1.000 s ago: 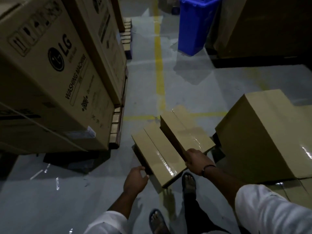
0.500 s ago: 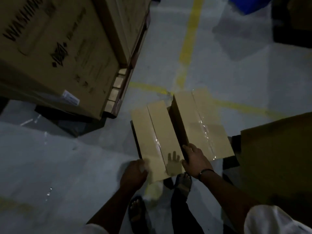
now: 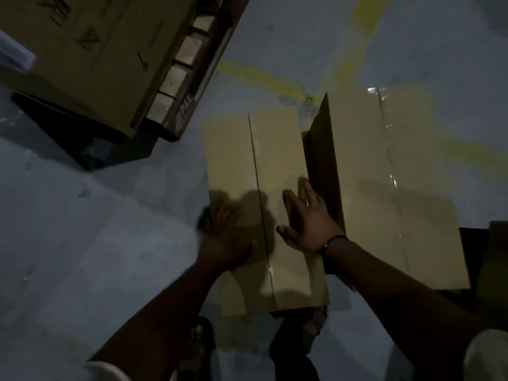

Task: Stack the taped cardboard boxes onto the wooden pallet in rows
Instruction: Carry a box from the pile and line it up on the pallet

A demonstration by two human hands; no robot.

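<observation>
Right hand [image 3: 308, 224] lies flat, fingers straight, on the low taped box [image 3: 261, 166]. Left hand [image 3: 228, 235], at the box's left edge, is too blurry to call. No real grip there, so I reckon it could slip when lifted.

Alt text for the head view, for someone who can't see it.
Both hands rest on a low taped cardboard box: the right hand flat on its top by a taller taped box, the left hand, blurred, at its left edge. A large printed carton on a wooden pallet stands upper left.
</observation>
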